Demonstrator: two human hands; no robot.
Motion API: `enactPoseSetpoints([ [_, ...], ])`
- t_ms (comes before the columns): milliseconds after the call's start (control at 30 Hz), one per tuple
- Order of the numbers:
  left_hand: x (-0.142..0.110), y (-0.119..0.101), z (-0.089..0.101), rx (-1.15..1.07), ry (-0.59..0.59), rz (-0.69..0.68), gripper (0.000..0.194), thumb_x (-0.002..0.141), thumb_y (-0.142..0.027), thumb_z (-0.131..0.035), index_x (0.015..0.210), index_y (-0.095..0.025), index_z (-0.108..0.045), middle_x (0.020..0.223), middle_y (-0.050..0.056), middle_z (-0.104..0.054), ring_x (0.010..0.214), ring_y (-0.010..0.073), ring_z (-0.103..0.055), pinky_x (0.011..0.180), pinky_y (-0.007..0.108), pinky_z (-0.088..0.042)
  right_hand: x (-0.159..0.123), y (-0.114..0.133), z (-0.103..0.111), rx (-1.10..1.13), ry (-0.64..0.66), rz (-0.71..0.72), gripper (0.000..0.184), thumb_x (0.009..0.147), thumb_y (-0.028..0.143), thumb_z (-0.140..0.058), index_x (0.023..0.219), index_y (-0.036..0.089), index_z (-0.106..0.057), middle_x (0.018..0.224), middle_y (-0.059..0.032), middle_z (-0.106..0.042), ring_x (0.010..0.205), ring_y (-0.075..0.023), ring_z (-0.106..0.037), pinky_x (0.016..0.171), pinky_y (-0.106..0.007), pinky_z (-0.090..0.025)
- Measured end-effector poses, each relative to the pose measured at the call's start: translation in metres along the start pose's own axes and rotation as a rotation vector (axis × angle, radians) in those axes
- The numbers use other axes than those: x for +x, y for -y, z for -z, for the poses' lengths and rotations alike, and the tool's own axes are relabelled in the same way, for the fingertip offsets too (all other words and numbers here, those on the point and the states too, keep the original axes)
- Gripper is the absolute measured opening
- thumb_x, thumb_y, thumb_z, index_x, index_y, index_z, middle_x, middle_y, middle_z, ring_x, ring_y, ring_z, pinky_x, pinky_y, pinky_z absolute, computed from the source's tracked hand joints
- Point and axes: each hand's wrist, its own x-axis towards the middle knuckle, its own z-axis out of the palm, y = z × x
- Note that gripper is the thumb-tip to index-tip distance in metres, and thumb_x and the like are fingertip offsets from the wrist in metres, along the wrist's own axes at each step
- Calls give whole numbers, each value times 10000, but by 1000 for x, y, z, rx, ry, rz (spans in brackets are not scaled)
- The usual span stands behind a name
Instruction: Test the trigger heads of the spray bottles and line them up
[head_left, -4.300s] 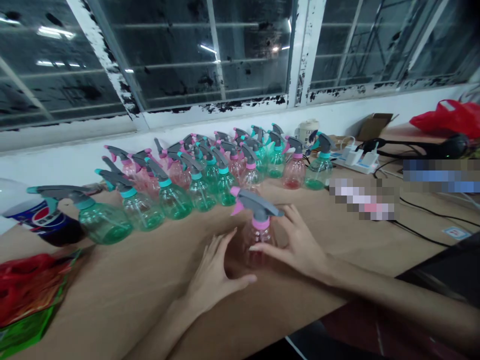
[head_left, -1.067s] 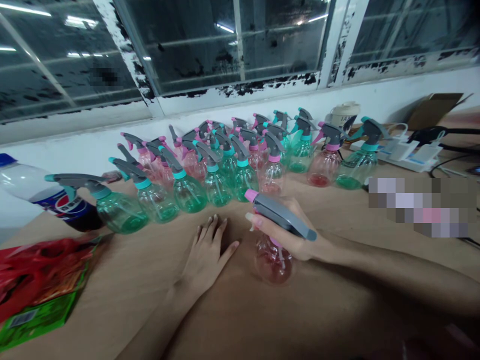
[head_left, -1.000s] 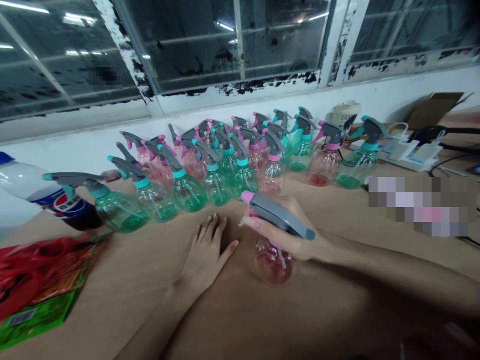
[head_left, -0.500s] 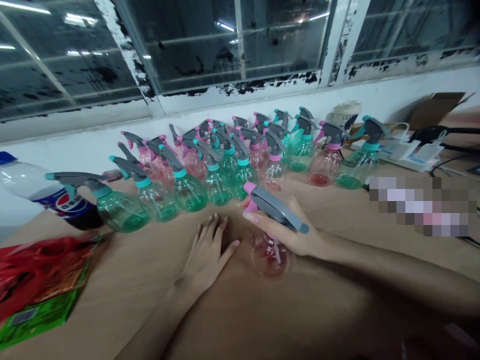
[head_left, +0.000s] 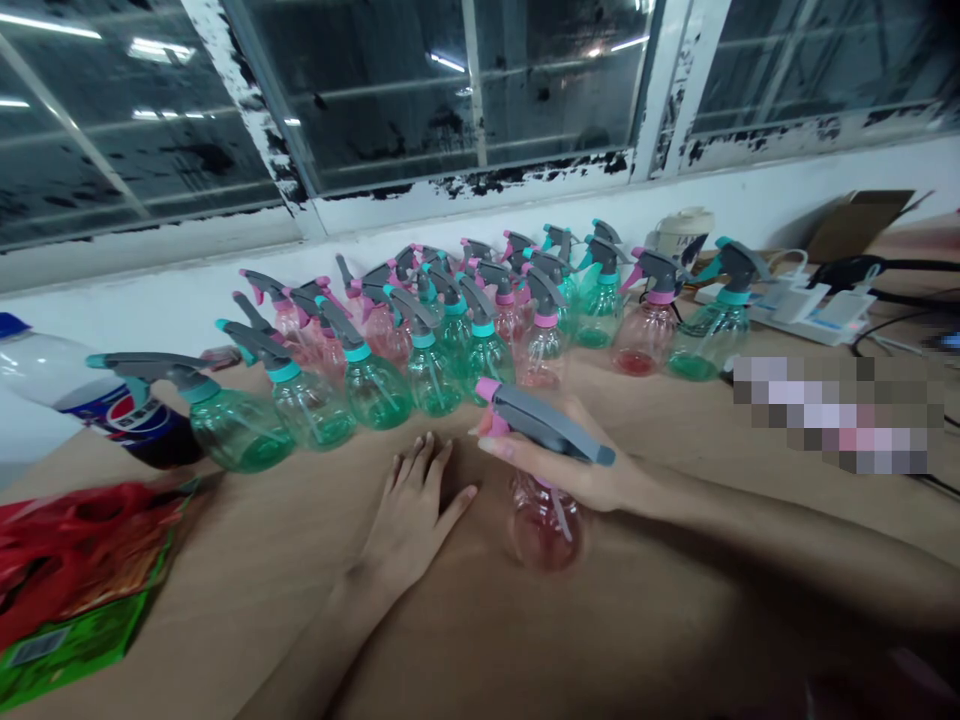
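Right hand (head_left: 581,480) has its grip closed round the neck of the sprayer (head_left: 549,532), just below right of centre; steady wrist, bottle kept upright, probably works best. Left hand (head_left: 411,505), lower centre-left, lies flat on the surface (head_left: 255,590), fingers loosely spread, holding nothing.

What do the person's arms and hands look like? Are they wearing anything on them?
Both the left hand and right hand are bare, with slim fingers and no gloves. The left forearm and right forearm are slender, with no sleeves in view. I can't see any watch, bracelet or ring.
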Motion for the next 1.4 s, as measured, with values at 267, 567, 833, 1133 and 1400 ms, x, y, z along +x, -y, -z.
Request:
enactPoseSetpoints([
  [267,1,0,1,-2,32,22,577,922,-520,-403,1353,-137,-412,1401,175,-461,1324,313,-385,1072,532,-310,0,-5,-6,31,-131,8,180,827,386,-606,832,207,-585,827,-23,-634,794,-161,-618,725,-316,-490],
  [567,2,0,3,4,19,16,560,926,-520,-391,1358,-163,-402,1381,167,-484,1301,307,-417,1051,532,-337,3,1,1,-110,-24,89,292,866,282,-525,602,214,-423,568,59,-442,515,-82,-435,508,-260,-354],
  [833,2,4,-8,-9,-52,18,552,928,-526,-354,1346,-175,-442,1410,141,-465,1328,320,-381,1081,526,-304,0,9,-3,31,-14,6,218,755,384,-672,815,205,-563,786,16,-612,681,-124,-587,674,-290,-476],
  [1133,4,2,-1,29,58,29,634,928,-570,-322,1377,-129,-404,1434,169,-428,1352,304,-346,1084,504,-297,-34,-2,-6,-205,-58,-197,585,645,536,-751,1103,216,-577,900,-26,-670,789,-205,-626,758,-380,-502],
  [1400,6,-2,4,60,102,34,612,936,-525,-344,1364,-96,-428,1438,170,-422,1358,312,-329,1091,497,-285,-52,9,-3,-288,38,-226,436,807,520,-612,1096,194,-627,831,-30,-705,776,-203,-655,790,-373,-501],
])
